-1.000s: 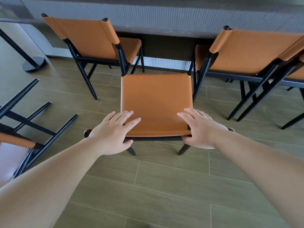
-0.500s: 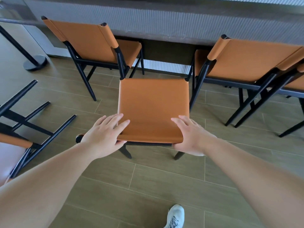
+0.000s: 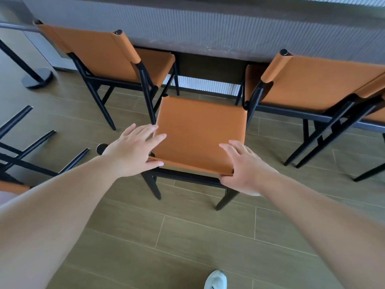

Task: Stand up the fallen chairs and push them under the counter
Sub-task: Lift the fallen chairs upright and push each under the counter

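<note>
The centre chair's smooth, matt orange leather-like backrest (image 3: 200,134) sits on a matt black metal frame (image 3: 187,178); olive wood-grain floor planks (image 3: 187,236) below, finely ribbed grey counter front (image 3: 208,28) at top.

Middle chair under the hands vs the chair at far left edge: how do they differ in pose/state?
The middle chair stands upright on its legs, facing the counter; the far-left chair lies tipped, black legs pointing sideways. The left hand and right hand rest on the middle chair's backrest; nothing touches the far-left chair. Both have orange upholstery and black frames.
</note>
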### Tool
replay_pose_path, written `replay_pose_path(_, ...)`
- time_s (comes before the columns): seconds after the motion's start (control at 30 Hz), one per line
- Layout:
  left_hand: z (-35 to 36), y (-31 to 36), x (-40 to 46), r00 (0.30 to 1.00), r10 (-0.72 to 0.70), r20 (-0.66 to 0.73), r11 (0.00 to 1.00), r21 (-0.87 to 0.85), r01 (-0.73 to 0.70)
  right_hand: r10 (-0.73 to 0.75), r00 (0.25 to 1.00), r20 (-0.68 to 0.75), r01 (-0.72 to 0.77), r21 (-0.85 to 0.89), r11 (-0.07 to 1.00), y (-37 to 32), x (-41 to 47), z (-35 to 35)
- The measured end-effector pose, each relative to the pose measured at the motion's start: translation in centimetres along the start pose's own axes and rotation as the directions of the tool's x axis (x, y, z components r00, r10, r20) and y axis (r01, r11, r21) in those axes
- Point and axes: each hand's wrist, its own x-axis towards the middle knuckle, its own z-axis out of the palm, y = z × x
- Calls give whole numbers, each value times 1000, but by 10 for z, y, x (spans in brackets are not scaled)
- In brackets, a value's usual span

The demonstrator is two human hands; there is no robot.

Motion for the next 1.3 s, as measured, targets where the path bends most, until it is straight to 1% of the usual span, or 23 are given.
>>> replay_pose_path(0.4, -1, -30, 50, 1000, 13, 28, 999, -31, -12, -2, 1000, -3, 2, -14, 1000, 7, 46, -25)
replay_pose_path(0.47, 4, -41, 50, 999, 7, 40, 999, -36, -6, -19, 1000, -5, 19, -24, 1000, -2, 54, -24)
replay_pose_path(0.53, 8, -51, 44, 998, -2, 66, 999, -49, 6, -64, 998, -9, 63, -72, 995, -16, 58, -19)
replay_pose_path(0.6, 10, -59, 41, 999, -8, 36, 999, -50, 10, -102, 993, -56, 94, -135, 986, -24, 62, -16)
replay_pose_path(0.67, 10, -61, 41, 1000, 21, 9, 1000, -23, -21, -101, 990, -97, 81, -191, 978, -27, 63, -18)
replay_pose_path(0.73, 12, -58, 40, 999, 41, -17, 999, -2, -41, -113, 982, -154, 64, -291, 954, -29, 57, -18)
replay_pose_path(0.8, 12, -57, 39, 998, 50, -29, 998, 24, -49, -175, 946, -274, 51, -408, 912, -33, 50, -13)
replay_pose_path(0.83, 11, -59, 40, 998, 50, -44, 998, 41, -48, -185, 922, -339, 20, -437, 899, -35, 48, -11)
replay_pose_path(0.87, 10, -61, 41, 997, 47, -64, 998, 52, -43, -182, 902, -391, -14, -450, 893, -35, 48, -9)
replay_pose_path(0.93, 8, -66, 45, 994, 56, -98, 996, 71, -49, -171, 881, -442, -57, -457, 888, -36, 51, -12)
replay_pose_path(1.07, -2, -79, 64, 975, 138, -175, 984, 138, -115, -255, 830, -495, -43, -514, 857, -31, 66, -29)
replay_pose_path(1.13, -14, -88, 83, 967, 151, -206, 980, 160, -119, -256, 821, -510, -70, -535, 842, -30, 78, -48)
replay_pose_path(1.2, -31, -96, 103, 968, 149, -203, 979, 169, -116, -209, 824, -526, -136, -542, 829, -31, 91, -70)
replay_pose_path(1.3, -53, -107, 127, 977, 132, -168, 977, 188, -99, -98, 851, -516, -234, -540, 809, -32, 105, -98)
